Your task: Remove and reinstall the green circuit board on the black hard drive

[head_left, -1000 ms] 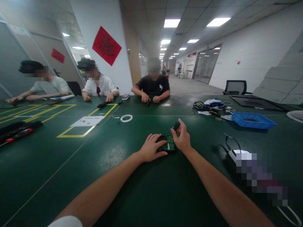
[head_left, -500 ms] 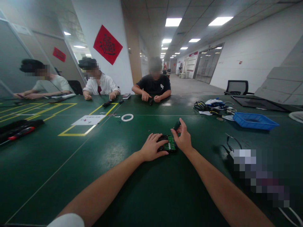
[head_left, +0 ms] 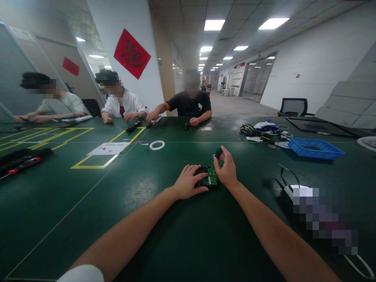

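A hard drive [head_left: 212, 177] with a green circuit board on top lies flat on the table in front of me. Over its left part rests my left hand [head_left: 189, 182], thumb along the near edge and fingers across the top and far edge, holding it. My right hand [head_left: 226, 169] is just to the right of the drive, raised a little above the table. Pinched between its thumb and fingers is a short dark stubby object [head_left: 218, 152], whose kind I cannot make out.
On the green table [head_left: 182, 243] lie a white ring [head_left: 157, 145], a white paper [head_left: 108, 148] and a dark tool pouch [head_left: 26, 158]. To the right are a blue tray [head_left: 315, 149], tangled cables [head_left: 248, 130] and a power strip [head_left: 302, 191]. Several people sit opposite; one person's arm [head_left: 160, 111] reaches left.
The dark object in my right hand has tilted and shows shorter. My left hand stays on the hard drive. Across the table, the person in black has stretched an arm to the left.
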`<act>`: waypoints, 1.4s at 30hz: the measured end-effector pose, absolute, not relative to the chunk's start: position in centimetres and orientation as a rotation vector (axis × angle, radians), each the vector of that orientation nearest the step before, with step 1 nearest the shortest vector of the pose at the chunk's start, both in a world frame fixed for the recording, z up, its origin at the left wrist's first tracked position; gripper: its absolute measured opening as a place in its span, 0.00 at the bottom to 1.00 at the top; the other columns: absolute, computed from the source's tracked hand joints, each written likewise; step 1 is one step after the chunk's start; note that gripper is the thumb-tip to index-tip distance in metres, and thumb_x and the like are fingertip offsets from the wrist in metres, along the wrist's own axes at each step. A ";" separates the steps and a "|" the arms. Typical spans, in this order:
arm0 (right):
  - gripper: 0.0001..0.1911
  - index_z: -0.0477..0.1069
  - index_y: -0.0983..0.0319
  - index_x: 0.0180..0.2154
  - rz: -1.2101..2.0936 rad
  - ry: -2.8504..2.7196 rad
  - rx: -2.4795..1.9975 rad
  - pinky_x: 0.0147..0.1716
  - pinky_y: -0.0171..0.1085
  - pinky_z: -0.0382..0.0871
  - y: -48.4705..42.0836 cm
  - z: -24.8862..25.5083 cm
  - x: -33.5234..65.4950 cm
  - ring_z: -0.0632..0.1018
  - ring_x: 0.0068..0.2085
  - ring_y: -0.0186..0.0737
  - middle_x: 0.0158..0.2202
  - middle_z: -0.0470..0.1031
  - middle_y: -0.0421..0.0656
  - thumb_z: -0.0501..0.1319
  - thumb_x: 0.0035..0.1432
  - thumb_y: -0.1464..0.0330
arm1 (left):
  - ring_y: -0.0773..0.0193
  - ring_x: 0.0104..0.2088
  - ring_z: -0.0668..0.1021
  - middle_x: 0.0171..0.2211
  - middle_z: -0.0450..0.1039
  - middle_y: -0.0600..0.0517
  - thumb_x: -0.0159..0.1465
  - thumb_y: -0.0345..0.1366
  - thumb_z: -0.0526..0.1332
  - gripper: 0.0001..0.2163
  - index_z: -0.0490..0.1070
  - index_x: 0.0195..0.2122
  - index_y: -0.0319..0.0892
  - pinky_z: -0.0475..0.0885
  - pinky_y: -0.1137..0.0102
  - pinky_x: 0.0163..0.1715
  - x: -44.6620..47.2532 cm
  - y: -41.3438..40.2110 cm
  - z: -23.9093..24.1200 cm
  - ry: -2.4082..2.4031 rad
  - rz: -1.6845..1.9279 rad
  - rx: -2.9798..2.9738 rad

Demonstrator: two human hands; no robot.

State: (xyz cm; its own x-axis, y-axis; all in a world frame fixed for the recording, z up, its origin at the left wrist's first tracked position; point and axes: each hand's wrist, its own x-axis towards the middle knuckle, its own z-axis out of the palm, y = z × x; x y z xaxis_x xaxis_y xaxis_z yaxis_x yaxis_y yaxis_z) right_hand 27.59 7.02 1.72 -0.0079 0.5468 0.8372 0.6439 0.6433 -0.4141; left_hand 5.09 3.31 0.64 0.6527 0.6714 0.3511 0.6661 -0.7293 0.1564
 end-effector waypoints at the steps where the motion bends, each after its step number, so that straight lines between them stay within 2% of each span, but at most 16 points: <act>1: 0.30 0.54 0.58 0.65 -0.122 -1.656 -0.984 0.45 0.49 0.79 7.1 1.8 27.6 0.79 0.44 0.46 0.55 0.69 0.54 0.59 0.66 0.63 | 0.41 0.65 0.61 0.67 0.56 0.44 0.63 0.63 0.57 0.31 0.66 0.64 0.55 0.52 0.41 0.64 5.1 3.3 0.6 1.149 0.613 2.843; 7: 0.26 0.57 0.58 0.59 -0.192 -1.640 -0.953 0.38 0.46 0.78 7.3 1.9 27.8 0.76 0.36 0.41 0.51 0.67 0.51 0.62 0.63 0.65 | 0.42 0.65 0.61 0.67 0.55 0.44 0.63 0.62 0.57 0.31 0.65 0.64 0.55 0.52 0.41 0.64 5.0 3.4 0.6 1.145 0.617 2.840; 12: 0.24 0.57 0.58 0.57 -0.239 -1.673 -0.967 0.37 0.46 0.77 7.5 2.0 27.7 0.74 0.32 0.39 0.47 0.69 0.49 0.62 0.62 0.65 | 0.41 0.65 0.61 0.68 0.55 0.44 0.64 0.62 0.57 0.31 0.65 0.65 0.55 0.52 0.41 0.64 5.0 3.4 0.6 1.138 0.605 2.844; 19: 0.23 0.58 0.58 0.56 -0.260 -1.752 -0.951 0.33 0.43 0.75 7.3 2.6 27.9 0.73 0.31 0.38 0.44 0.68 0.46 0.62 0.62 0.65 | 0.41 0.65 0.61 0.67 0.55 0.44 0.64 0.63 0.56 0.31 0.66 0.64 0.55 0.52 0.40 0.64 5.0 3.3 0.6 1.132 0.618 2.851; 25: 0.23 0.57 0.59 0.56 -0.264 -1.745 -0.977 0.38 0.45 0.76 7.1 2.8 27.8 0.75 0.34 0.41 0.46 0.70 0.49 0.60 0.62 0.67 | 0.42 0.65 0.61 0.67 0.55 0.44 0.63 0.63 0.56 0.31 0.66 0.64 0.55 0.52 0.40 0.64 5.0 3.4 0.6 1.140 0.617 2.848; 33: 0.22 0.60 0.58 0.54 -0.254 -1.689 -1.017 0.32 0.42 0.75 7.1 2.9 27.6 0.74 0.30 0.39 0.40 0.70 0.44 0.63 0.62 0.61 | 0.41 0.65 0.61 0.67 0.56 0.44 0.63 0.63 0.57 0.31 0.66 0.64 0.55 0.53 0.40 0.64 5.0 3.3 0.6 1.136 0.630 2.845; 36: 0.22 0.61 0.59 0.55 -0.232 -1.707 -0.982 0.34 0.43 0.76 6.9 3.1 27.8 0.75 0.33 0.40 0.43 0.70 0.46 0.62 0.63 0.62 | 0.41 0.65 0.61 0.67 0.56 0.44 0.63 0.63 0.57 0.31 0.66 0.64 0.55 0.53 0.40 0.64 5.0 3.3 0.6 1.140 0.625 2.847; 40: 0.22 0.59 0.60 0.58 -0.161 -1.695 -0.929 0.44 0.47 0.77 7.0 3.1 27.7 0.79 0.44 0.45 0.51 0.71 0.52 0.59 0.65 0.65 | 0.41 0.65 0.61 0.67 0.56 0.44 0.63 0.63 0.57 0.31 0.66 0.64 0.55 0.53 0.40 0.64 5.0 3.3 0.7 1.134 0.620 2.844; 42: 0.23 0.57 0.60 0.59 -0.119 -1.666 -0.931 0.44 0.47 0.78 7.1 3.1 27.5 0.80 0.45 0.46 0.52 0.72 0.52 0.59 0.65 0.65 | 0.41 0.65 0.61 0.67 0.56 0.44 0.63 0.63 0.57 0.31 0.66 0.64 0.55 0.53 0.40 0.64 5.0 3.3 0.7 1.134 0.618 2.843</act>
